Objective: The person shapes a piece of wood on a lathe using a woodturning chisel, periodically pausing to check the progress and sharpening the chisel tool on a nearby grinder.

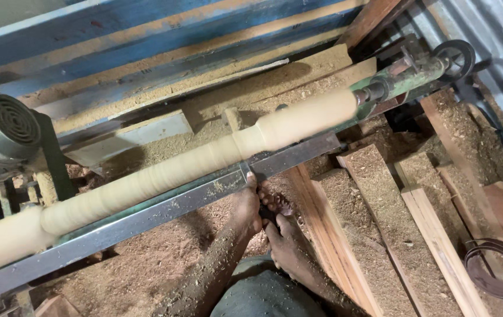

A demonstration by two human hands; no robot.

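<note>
Wood first: we've got a long pale wooden spindle [204, 161] mounted on the lathe, running diagonally from lower left up to upper right, blurred smooth along its length with a few stepped shoulders showing near the middle. Its right end sits against the green tailstock [407, 79], which has a dark handwheel [454, 57] at the far end. Over on the left there's a dusty motor [2, 132] with a round vented cover.

Just under the spindle runs a long steel tool rest bar [146, 220], parallel to the wood. We've got a narrow chisel [244, 170] laid across that bar with its tip up against the spindle around mid-length. Our left hand [246, 208] is clamped down over the chisel right at the bar, fingers curled onto it. Our right hand [286, 238] sits just behind and below, touching the left, wrapped around the dark handle end; most of the handle is hidden so we can't make out more than that. Both forearms are coated in sawdust.

Sawdust [146, 270] is heaped everywhere under the bar and behind the spindle. Rough timber planks [380, 223] lie side by side at the right, dusted too, and a dark coiled belt [498, 270] rests on them at lower right. Blue painted boards [146, 35] run along the back, corrugated metal sheet [498, 35] in the top right corner.
</note>
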